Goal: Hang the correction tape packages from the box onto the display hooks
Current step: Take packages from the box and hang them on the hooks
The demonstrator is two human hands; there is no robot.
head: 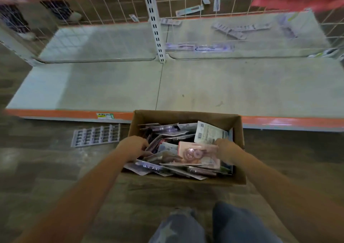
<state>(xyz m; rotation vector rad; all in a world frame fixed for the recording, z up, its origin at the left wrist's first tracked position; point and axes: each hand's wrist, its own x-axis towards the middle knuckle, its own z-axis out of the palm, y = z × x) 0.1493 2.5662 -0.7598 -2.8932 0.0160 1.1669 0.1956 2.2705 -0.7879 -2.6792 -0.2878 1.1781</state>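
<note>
— Head view: where are the packages?
— Heaped in the cardboard box (186, 116) on the floor, against the orange-edged shelf (111, 86). My left hand (133, 147) curls into the pile; my right hand (223, 148) grips a pink correction tape package (195, 153).

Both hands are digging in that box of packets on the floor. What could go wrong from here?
Packets in the brown cardboard box lie in a loose, overlapping heap, so pulling the pink blister-pack packet beside the right hand may drag others out over the low near edge. The left hand could catch on stiff card corners. The grey ridged plastic strip on the floor could be stepped on.
</note>
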